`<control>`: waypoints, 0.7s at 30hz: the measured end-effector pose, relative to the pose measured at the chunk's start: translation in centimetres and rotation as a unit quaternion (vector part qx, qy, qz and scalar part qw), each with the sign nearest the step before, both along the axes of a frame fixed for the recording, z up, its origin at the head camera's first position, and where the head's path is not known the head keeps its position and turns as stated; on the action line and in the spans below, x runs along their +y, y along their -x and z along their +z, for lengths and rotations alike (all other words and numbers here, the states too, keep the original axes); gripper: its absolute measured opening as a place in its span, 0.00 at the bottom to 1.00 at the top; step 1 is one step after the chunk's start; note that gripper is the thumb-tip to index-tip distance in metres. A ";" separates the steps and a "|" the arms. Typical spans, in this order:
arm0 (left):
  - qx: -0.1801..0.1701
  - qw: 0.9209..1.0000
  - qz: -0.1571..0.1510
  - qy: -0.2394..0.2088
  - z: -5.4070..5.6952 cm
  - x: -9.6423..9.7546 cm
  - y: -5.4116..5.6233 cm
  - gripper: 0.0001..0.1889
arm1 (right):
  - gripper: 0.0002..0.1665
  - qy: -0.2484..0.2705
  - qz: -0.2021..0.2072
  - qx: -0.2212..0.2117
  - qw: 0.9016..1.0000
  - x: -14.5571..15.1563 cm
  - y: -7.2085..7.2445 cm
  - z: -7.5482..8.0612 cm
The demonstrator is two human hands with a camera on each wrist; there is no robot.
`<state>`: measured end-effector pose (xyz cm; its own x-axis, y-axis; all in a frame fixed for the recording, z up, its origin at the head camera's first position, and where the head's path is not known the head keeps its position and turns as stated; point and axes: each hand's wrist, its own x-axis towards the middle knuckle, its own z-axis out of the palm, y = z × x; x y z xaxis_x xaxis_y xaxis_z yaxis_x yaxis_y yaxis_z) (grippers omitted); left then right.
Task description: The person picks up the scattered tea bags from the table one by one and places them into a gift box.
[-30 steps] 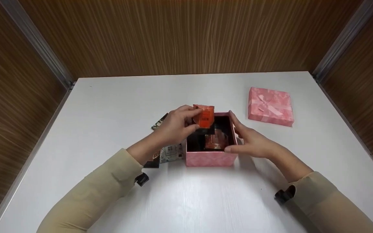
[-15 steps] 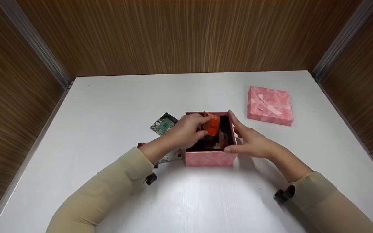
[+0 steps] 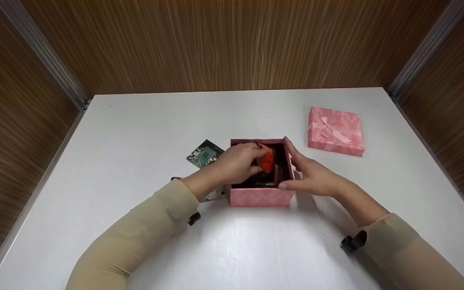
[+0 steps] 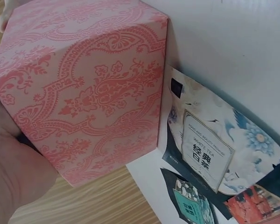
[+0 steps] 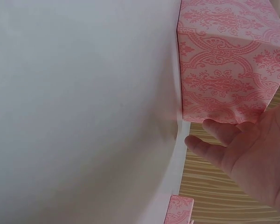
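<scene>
My left hand (image 3: 240, 163) reaches into the pink lidless box (image 3: 261, 198) and pinches an orange tea sachet (image 3: 266, 159) between thumb and fingers. More packets show dimly in the dark inside; my hand covers much of it. On the box's right side, my right hand (image 3: 316, 177) rests with its thumb at the near rim corner and index finger at the far corner. Its outer fingers (image 5: 214, 140) extend loosely along the side in the right wrist view. Left of the box lie a green floral sachet (image 3: 206, 156) and a white tea sachet (image 4: 207, 144), partly under my left arm.
The pink lid with a bow (image 3: 335, 131) lies back right on the white table (image 3: 155, 121). A reddish packet (image 4: 259, 205) lies beside the white sachet. Wood-grain panels (image 3: 232, 44) stand behind and at both sides.
My left hand has carried the orange sachet down and to the right, from above the box into it. The green sachet has come into fuller view. My right hand has stayed in place.
</scene>
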<state>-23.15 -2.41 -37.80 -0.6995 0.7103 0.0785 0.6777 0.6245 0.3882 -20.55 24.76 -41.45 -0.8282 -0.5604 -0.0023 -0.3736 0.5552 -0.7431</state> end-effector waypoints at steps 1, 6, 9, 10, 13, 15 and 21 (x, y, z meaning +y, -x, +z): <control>0.004 1.000 0.003 0.014 0.0 0.1 0.0 0.24 | 0.71 0.000 0.000 0.001 1.000 0.0 0.0 0.0; 0.030 0.997 0.010 0.072 0.0 0.6 0.1 0.18 | 0.72 -0.009 -0.003 0.003 1.000 -0.1 0.0 0.1; 0.042 0.994 0.016 0.100 0.0 0.9 0.0 0.16 | 0.72 -0.011 -0.002 0.002 1.000 -0.1 -0.1 0.1; 0.045 0.993 0.019 0.108 0.0 0.9 0.0 0.16 | 0.72 -0.012 -0.003 0.003 1.000 -0.1 -0.1 0.1; 0.050 0.990 0.026 0.132 -0.1 1.1 -0.1 0.17 | 0.72 -0.011 -0.001 0.006 1.000 -0.2 -0.1 0.1; 0.054 0.987 0.026 0.146 -0.1 1.2 -0.1 0.17 | 0.72 -0.011 -0.001 0.009 1.000 -0.2 -0.1 0.2; 0.065 0.981 0.025 0.183 -0.2 1.5 -0.1 0.17 | 0.72 -0.006 -0.001 0.002 1.000 -0.2 0.0 0.1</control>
<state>-23.01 -0.87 -37.97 -0.7358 0.6721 -0.0834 0.6710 0.7401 0.0445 -20.53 24.60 -41.36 -0.8296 -0.5584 -0.0046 -0.3759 0.5646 -0.7348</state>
